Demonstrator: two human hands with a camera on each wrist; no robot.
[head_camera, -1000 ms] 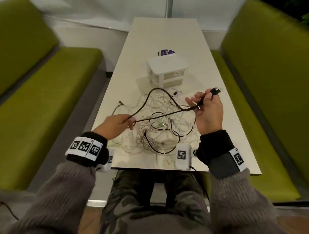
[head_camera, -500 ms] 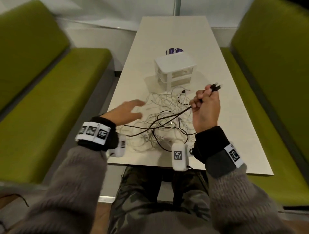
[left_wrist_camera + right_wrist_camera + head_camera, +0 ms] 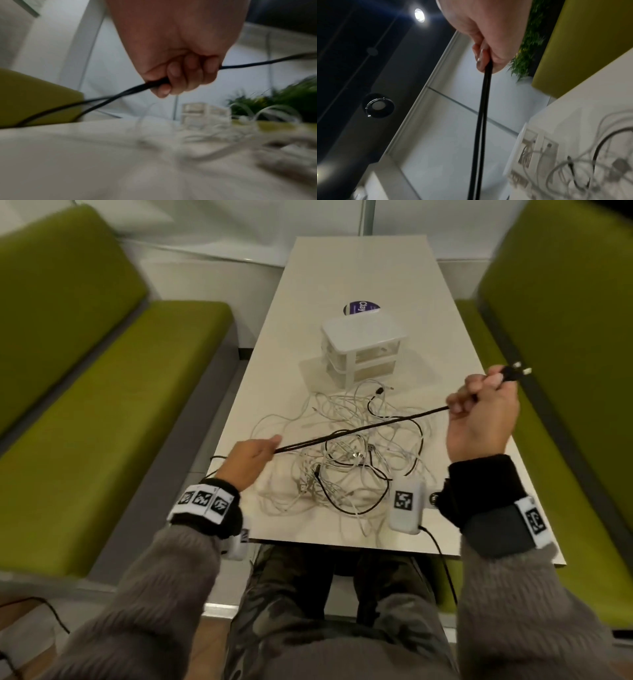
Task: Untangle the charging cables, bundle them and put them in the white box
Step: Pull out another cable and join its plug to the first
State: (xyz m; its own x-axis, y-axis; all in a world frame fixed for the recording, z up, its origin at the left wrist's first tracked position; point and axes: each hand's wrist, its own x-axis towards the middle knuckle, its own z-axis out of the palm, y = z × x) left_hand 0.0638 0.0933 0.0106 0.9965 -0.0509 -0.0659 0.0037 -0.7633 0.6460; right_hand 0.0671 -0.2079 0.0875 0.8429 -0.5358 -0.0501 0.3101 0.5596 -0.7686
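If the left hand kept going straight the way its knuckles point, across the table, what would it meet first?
Most likely the tangle of white cables lying just ahead of the left hand, which grips the taut black cable. The hand's height over them is unclear.

A black cable [image 3: 363,430] is running doubled and taut above the table, its two strands lying side by side from the left hand [image 3: 247,457] up to the right hand [image 3: 481,419], with both plug ends [image 3: 513,371] sticking out past the right fist. Under it the tangle of cables [image 3: 342,460], mostly white with a few thin black ones looping through, is lying sprawled flat on the tabletop. Just beyond that heap the white box [image 3: 363,345] is standing upright, a small lidded unit with two stacked drawers showing cable inside.
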